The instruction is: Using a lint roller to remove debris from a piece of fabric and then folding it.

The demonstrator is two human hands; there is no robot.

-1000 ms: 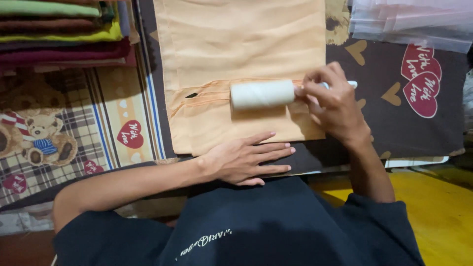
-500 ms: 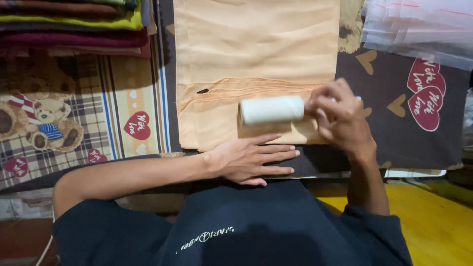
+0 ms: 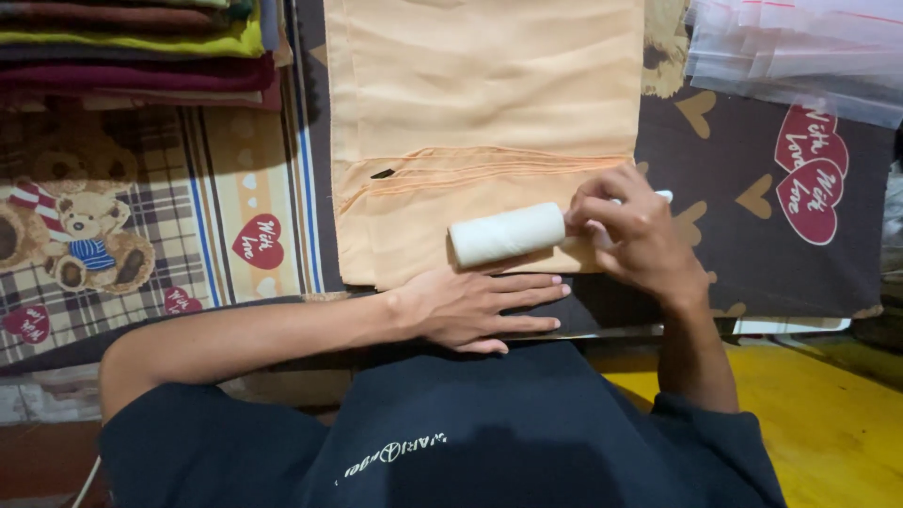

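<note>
Right grip clenching one lint roller, left grip flat, one peach cloth

Warm, dim overhead light; soft shadows fall below the white cylindrical lint roller; glare on clear plastic bags beyond it.

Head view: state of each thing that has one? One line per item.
Lint roller: lying on the cloth, slightly tilted.
Right hand: closed around the roller's handle.
Left hand: flat, fingers spread, at the cloth's near edge.
Peach cloth: folded, spread flat.
Fabric stack: folded, piled.
Clear bags: stacked flat.
</note>
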